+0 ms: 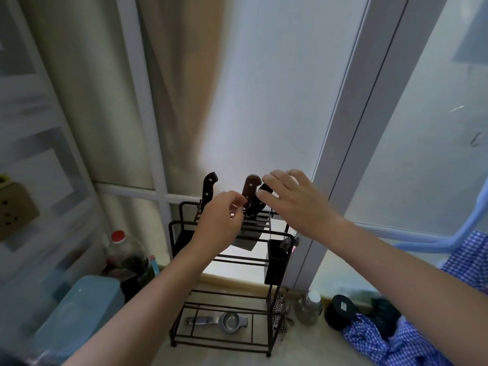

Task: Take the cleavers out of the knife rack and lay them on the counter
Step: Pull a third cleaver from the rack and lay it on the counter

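A black wire knife rack point(184, 225) stands on the counter against the window. Three handles stick up from its top: a black one at the left point(209, 187), a brown one point(250, 187) in the middle and another black one point(260, 203) right beside it. Grey blades point(249, 233) hang below the slots. My left hand point(219, 223) hovers in front of the rack with fingers curled, holding nothing. My right hand point(293, 199) reaches over the right black handle, fingers spread, touching or just above it.
A black utensil cup point(274, 262) hangs on the rack's right side. A metal squeezer point(224, 320) lies on the rack's bottom shelf. Left stand a red-capped bottle point(124, 249) and a blue container point(79, 313). Right lie a small jar point(310, 307), a dark lid point(342, 307) and blue checked cloth point(383, 339).
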